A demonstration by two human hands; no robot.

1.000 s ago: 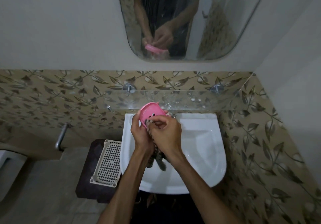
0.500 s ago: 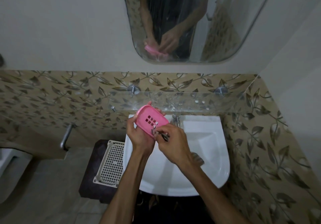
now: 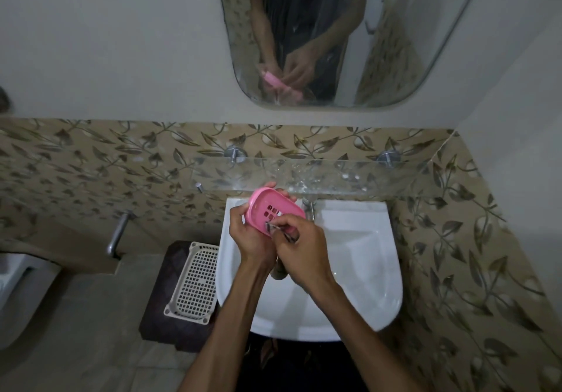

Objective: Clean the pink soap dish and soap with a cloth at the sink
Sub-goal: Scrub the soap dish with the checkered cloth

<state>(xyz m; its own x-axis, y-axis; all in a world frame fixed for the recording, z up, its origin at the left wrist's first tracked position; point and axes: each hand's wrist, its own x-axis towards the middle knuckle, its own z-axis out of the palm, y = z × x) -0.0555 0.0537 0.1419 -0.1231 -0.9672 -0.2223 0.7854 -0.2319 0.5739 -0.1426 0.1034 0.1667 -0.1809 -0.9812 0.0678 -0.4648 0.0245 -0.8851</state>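
White sink [image 3: 359, 257] under leaf-patterned tiles [image 3: 91, 160]; my left hand [image 3: 249, 236] grips the dish [image 3: 273, 209], right hand [image 3: 304, 251] pinches the cloth [image 3: 284, 233] against it.

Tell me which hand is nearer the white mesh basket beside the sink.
Left. The left hand grips the pink soap dish above the sink's left part, on the white mesh basket's side; the right hand, holding the cloth, is farther right.

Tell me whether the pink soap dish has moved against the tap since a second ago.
Yes. The pink soap dish has tilted to show its slotted face and now reaches closer to the tap, held over the sink.
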